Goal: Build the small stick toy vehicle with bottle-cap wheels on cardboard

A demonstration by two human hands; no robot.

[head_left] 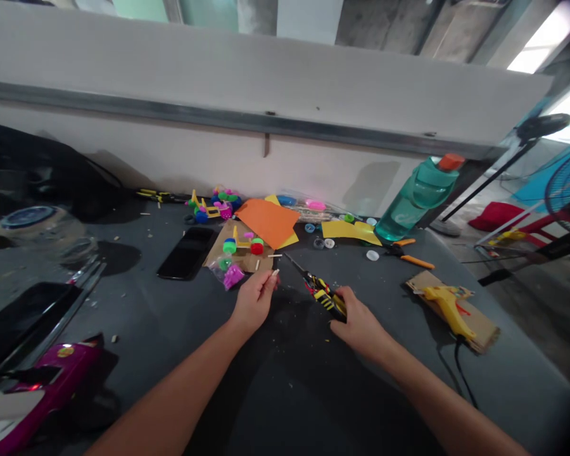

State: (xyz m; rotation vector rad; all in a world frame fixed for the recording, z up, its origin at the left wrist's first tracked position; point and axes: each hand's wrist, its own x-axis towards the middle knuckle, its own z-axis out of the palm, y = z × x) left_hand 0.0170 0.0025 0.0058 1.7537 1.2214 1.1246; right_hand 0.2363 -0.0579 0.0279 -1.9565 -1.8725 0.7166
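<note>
My left hand [256, 297] is closed in a pinch near the middle of the table, with a short pale stick [275, 273] poking out between thumb and finger. To its right, my right hand [360, 322] grips the yellow-and-black handles of long-nose pliers [320, 292]. The thin jaws point away to the upper left, apart from the stick. Just beyond my left hand lies a cardboard piece [213, 256] carrying a small yellow frame with coloured caps [242, 242]. A plastic bag with pink pieces [232, 275] overlaps the cardboard's near edge. Small stick pieces [275, 256] lie close by.
Orange paper [266, 220] and yellow paper [349, 232] lie at the back. A black phone [187, 253] is left of the cardboard. Rightward are a teal bottle [415, 199], orange-handled pliers [411, 255] and a yellow glue gun [449, 307] with its cord. A magenta power strip [71, 373] sits front left.
</note>
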